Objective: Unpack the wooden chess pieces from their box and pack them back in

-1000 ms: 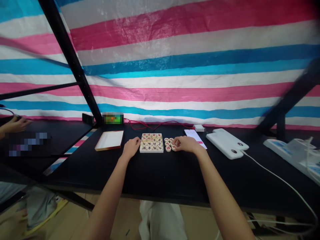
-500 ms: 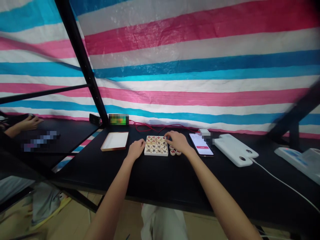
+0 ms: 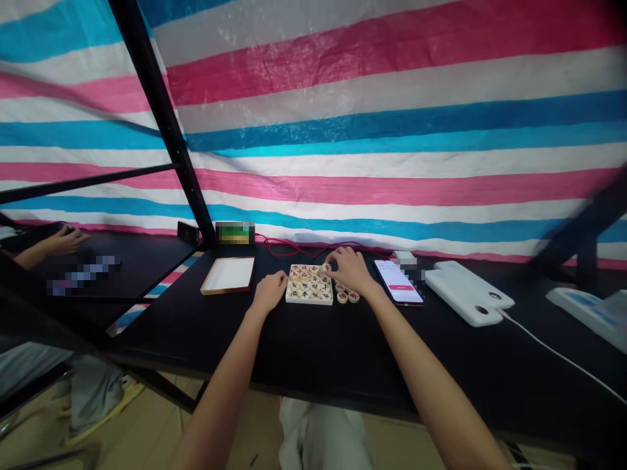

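A white box [image 3: 309, 301] on the black table holds Chinese chess pieces [image 3: 304, 287] in rows, red characters toward the back and black ones in front. My right hand [image 3: 350, 269] is over the box's back right corner, thumb and fingers pinching a tilted chess piece [image 3: 325, 269]. Several loose red-marked chess pieces [image 3: 341, 297] lie right of the box, partly under my right hand. My left hand [image 3: 270, 292] rests on the table with curled fingers, its tips close against the box's left edge. Whether it grips anything is hidden.
To the left lies a shallow box lid [image 3: 228, 276]. A lit phone [image 3: 399, 282] and a white device [image 3: 467, 294] with a cable lie right. Behind, a small screen [image 3: 235, 233] has a red cable [image 3: 289, 251]. Another person's hand [image 3: 63, 243] shows far left.
My right hand has lifted slightly at the back right corner, and the chess piece in its fingers now shows tilted. The left hand stays beside the box. The view has shifted slightly.
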`<state>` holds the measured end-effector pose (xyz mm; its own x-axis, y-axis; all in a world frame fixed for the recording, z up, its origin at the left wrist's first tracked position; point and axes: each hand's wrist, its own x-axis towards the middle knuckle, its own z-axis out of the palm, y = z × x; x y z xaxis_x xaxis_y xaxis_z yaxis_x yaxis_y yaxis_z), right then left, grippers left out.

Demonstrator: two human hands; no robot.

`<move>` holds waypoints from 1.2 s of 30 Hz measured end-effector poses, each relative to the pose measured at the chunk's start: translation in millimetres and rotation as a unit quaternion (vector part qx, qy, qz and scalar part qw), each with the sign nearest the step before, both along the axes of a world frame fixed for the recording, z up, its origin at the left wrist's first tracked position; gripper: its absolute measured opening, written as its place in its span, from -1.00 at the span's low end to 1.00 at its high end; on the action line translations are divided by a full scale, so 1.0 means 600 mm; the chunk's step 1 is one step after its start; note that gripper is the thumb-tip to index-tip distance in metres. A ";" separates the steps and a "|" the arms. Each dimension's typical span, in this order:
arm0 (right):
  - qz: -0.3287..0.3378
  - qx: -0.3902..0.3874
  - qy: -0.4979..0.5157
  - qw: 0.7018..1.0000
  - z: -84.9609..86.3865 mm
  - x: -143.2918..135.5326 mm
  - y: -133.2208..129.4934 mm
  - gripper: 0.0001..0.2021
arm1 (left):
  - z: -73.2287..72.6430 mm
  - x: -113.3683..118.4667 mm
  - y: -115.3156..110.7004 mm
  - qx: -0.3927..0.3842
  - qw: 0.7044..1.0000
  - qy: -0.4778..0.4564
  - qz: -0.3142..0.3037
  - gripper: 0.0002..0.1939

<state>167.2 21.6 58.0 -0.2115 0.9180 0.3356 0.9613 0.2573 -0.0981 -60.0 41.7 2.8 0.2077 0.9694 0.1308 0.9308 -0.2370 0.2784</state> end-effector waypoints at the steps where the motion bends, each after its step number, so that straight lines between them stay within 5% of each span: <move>1: 0.009 -0.007 0.026 1.000 0.008 0.014 -0.006 -0.76 | 0.001 0.000 -0.001 -0.001 1.000 0.001 0.001 -0.64; 6: 0.062 -0.047 0.077 0.994 0.029 0.104 -0.045 -0.75 | 0.006 0.001 -0.004 -0.007 1.000 -0.002 0.002 -0.65; 13: 0.043 -0.163 -0.001 0.986 -0.008 0.144 -0.070 -0.73 | 0.010 0.001 -0.007 -0.017 1.000 -0.012 0.007 -0.66; 21: 0.032 -0.177 -0.017 0.984 -0.010 0.129 -0.078 -0.73 | 0.010 0.000 -0.008 -0.013 1.000 -0.010 0.000 -0.67; 25: 0.031 -0.123 -0.003 0.992 0.003 0.112 -0.083 -0.73 | 0.012 0.002 -0.008 -0.017 1.000 -0.012 0.004 -0.66; 30: 0.071 -0.038 0.035 0.996 0.012 0.038 -0.059 -0.78 | 0.007 -0.001 -0.005 -0.009 1.000 -0.015 -0.001 -0.65; 36: 0.032 0.017 -0.058 0.998 -0.019 -0.053 0.006 -0.79 | 0.004 -0.002 -0.003 -0.008 1.000 -0.013 -0.008 -0.65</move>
